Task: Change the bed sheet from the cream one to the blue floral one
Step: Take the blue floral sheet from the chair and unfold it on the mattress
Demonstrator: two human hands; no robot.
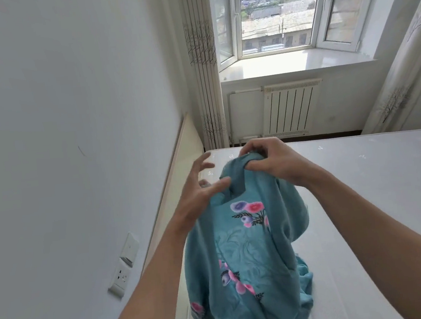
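R hand pinches top of bunched sheet over mattress, L hand open, fingers spread on it — soft, light, floppy; grab at hem/corner.

Single view only: head-worn wide-angle camera, looking forward and down along both forearms from just above and behind the hands. It faces across the bare mattress toward the bay window and radiator on the far wall, with the side wall filling the left of frame. Hands sit close, mid-frame; straight edges bow near the borders.
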